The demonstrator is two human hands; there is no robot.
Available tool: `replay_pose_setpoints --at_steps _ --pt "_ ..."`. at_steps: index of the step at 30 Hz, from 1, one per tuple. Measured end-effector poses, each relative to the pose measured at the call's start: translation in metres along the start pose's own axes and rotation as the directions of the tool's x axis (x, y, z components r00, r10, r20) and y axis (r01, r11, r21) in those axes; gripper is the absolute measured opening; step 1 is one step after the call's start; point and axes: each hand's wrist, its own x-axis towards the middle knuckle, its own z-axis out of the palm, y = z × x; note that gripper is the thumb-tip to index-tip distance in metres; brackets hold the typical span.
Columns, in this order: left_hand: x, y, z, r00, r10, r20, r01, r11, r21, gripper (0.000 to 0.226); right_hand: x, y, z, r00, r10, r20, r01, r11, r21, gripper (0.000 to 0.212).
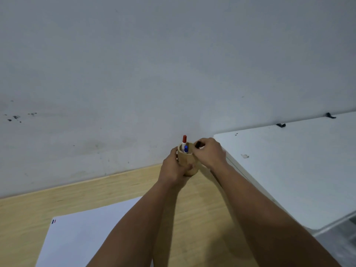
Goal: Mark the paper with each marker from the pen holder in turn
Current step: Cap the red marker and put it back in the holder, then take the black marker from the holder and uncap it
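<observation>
- The right hand (209,151) pinches a black-capped marker (198,144) at the rim of the wooden pen holder (185,160); only its dark end shows between the fingertips.
- The left hand (173,168) wraps the holder's side, holding it on the wooden desk (115,189) close to the wall.
- A red-capped marker (184,141) and a blue-capped marker (186,148) stand inside the holder.
- The sheet of paper (86,234) lies nearer the person, well apart, with small red and blue marks (54,221) at its corner.
- Risk: the thin pinch could slip, dropping the marker.
- Risk: pulling at an angle could tip the holder if the left hand loosens.
</observation>
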Motion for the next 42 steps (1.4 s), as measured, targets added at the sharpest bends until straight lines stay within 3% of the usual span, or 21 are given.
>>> replay_pose_setpoints --at_steps 4,7,9,12,15,17,20,23,26,31,38,42 --pt "-0.001 0.006 -0.003 0.999 -0.037 0.025 0.034 0.993 0.111 0.088 0.003 -0.003 -0.007 0.998 0.045 -0.031 -0.039 0.98 0.193 0.016" --pt "-0.008 0.018 -0.017 0.996 -0.072 0.048 0.06 0.977 0.206 0.114 0.008 -0.02 -0.027 0.987 0.045 -0.153 0.013 0.933 0.36 0.024" --pt "-0.015 0.029 -0.031 0.998 -0.063 0.025 0.055 0.966 0.253 0.11 0.005 -0.039 -0.046 0.97 -0.012 -0.244 0.116 0.901 0.418 0.025" --pt "-0.029 0.051 -0.06 0.998 0.007 -0.067 0.013 0.958 0.285 0.08 -0.007 -0.073 -0.066 0.945 -0.138 -0.296 0.272 0.834 0.48 0.021" --pt "-0.043 0.074 -0.098 0.985 0.074 -0.158 -0.03 0.963 0.268 0.048 -0.028 -0.105 -0.064 0.951 -0.236 -0.198 0.305 0.805 0.509 0.022" --pt "-0.055 0.085 -0.127 0.971 0.093 -0.218 -0.049 0.979 0.2 0.043 -0.044 -0.123 -0.054 0.962 -0.268 -0.046 0.254 0.826 0.503 0.024" --pt "-0.085 0.093 -0.171 0.945 0.07 -0.32 -0.053 0.997 0.063 0.06 -0.074 -0.147 -0.033 0.925 -0.312 0.219 0.137 0.809 0.572 0.031" --pt "-0.116 0.091 -0.217 0.912 0.081 -0.402 -0.039 0.993 0.112 0.084 -0.106 -0.171 -0.009 0.839 -0.399 0.37 0.089 0.771 0.631 0.02" --pt "-0.143 0.082 -0.258 0.917 0.082 -0.391 -0.005 0.981 0.194 0.083 -0.132 -0.2 0.02 0.726 -0.482 0.49 0.075 0.765 0.64 0.019" --pt "-0.176 0.055 -0.319 0.936 0.044 -0.35 0.064 0.955 0.291 0.066 -0.168 -0.24 0.065 0.652 -0.54 0.532 0.081 0.748 0.659 0.013" --pt "-0.182 0.018 -0.349 0.92 -0.032 -0.39 0.152 0.948 0.281 0.061 -0.175 -0.254 0.113 0.643 -0.641 0.418 0.376 0.74 0.557 0.008" --pt "-0.168 -0.005 -0.343 0.907 -0.099 -0.409 0.233 0.928 0.291 0.057 -0.168 -0.242 0.135 0.64 -0.661 0.391 0.46 0.738 0.495 0.014"
